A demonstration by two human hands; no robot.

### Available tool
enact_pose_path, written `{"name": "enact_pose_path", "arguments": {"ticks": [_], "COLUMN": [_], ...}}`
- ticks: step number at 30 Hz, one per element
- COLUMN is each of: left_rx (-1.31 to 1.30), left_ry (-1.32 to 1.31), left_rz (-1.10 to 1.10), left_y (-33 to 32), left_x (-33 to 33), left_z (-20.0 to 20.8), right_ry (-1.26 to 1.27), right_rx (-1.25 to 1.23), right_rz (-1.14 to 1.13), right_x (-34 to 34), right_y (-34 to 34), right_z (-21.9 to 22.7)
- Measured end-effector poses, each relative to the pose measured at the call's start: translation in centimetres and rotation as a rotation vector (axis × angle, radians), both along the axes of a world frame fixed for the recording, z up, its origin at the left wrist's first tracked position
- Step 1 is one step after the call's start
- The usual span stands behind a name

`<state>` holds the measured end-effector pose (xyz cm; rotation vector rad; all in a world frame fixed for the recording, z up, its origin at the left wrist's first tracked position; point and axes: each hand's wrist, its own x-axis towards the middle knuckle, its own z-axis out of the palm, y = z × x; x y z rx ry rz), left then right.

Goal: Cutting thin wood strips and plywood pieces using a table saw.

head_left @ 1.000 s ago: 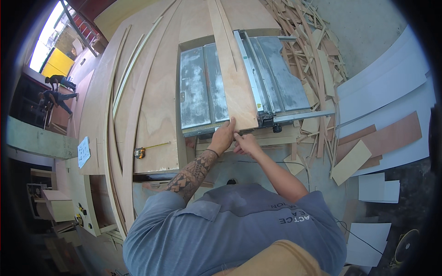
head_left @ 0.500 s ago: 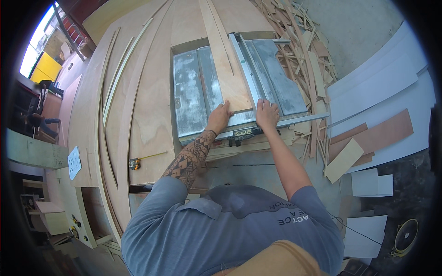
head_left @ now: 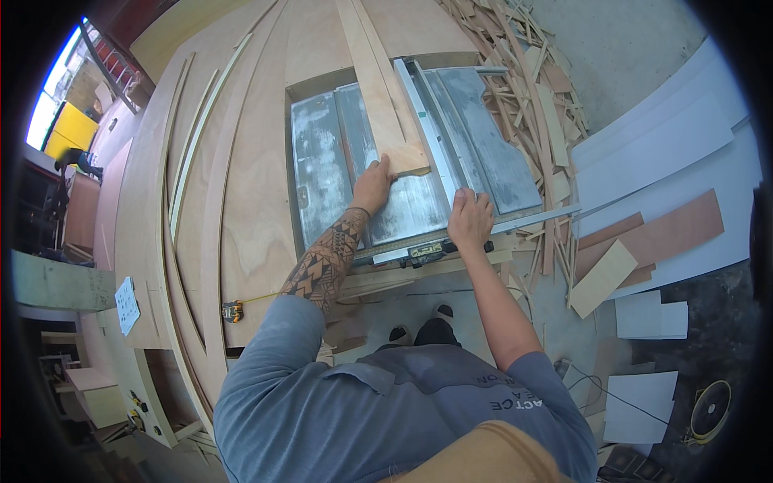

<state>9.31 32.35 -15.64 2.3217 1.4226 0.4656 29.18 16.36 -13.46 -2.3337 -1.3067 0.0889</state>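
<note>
A plywood strip point(head_left: 378, 105), with a long line splitting it lengthwise, lies on the grey metal bed of a table saw point(head_left: 411, 205). My left hand point(head_left: 373, 187) is closed at the strip's near left corner, thumb against its end. Along the strip's right side runs a metal rip fence point(head_left: 435, 137). My right hand point(head_left: 472, 219) curls around the near end of that fence, just above the front rail point(head_left: 531, 217). The blade is not distinguishable, and the undersides of my fingers are hidden.
Plywood sheeting point(head_left: 250, 201) surrounds the saw, carrying long thin strips point(head_left: 193, 137) and a yellow tape measure point(head_left: 232, 311). Offcuts point(head_left: 523, 88) pile up at the right. White panels point(head_left: 660, 161) lie beyond them. A cable point(head_left: 592, 378) trails at the lower right.
The plywood strip has slid away from me along the fence, with my left hand following its near end. My right hand stays at the fence's end. My feet now show below.
</note>
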Motion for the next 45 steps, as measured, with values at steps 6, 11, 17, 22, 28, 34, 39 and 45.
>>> {"name": "enact_pose_path", "arguments": {"ticks": [6, 11, 17, 22, 28, 34, 39, 45], "left_rx": [0.029, 0.04, 0.081, 0.169, 0.276, 0.27, 0.22, 0.194], "left_ry": [-0.004, 0.008, 0.04, 0.237, 0.082, 0.06, 0.017, 0.011], "left_rz": [0.028, 0.043, 0.131, 0.192, 0.179, 0.265, 0.259, 0.284], "left_y": [3.4, 5.6, 11.6, 15.2, 14.8, 14.7, 15.9, 16.4], "left_x": [0.1, 1.2, 1.2, -0.1, -1.8, -2.7, -1.1, -1.5], "left_z": [-0.1, -0.3, -0.7, -1.3, -2.6, -2.4, -2.0, -2.1], "right_ry": [-0.014, -0.007, -0.02, 0.032, 0.297, 0.106, -0.107, -0.077], "right_rx": [0.051, 0.055, 0.094, 0.064, 0.047, 0.385, -0.046, -0.416], "right_rz": [0.014, 0.032, 0.056, 0.124, 0.142, 0.577, 0.551, 0.58], "right_x": [-0.1, 0.5, 0.3, 1.1, 7.0, 10.1, 6.8, 2.6], "right_y": [0.0, -0.1, 0.5, 0.0, 5.3, 33.5, 52.8, 60.5], "right_z": [-0.2, -0.2, 0.0, -0.2, -0.1, 5.7, 4.3, 1.2]}}
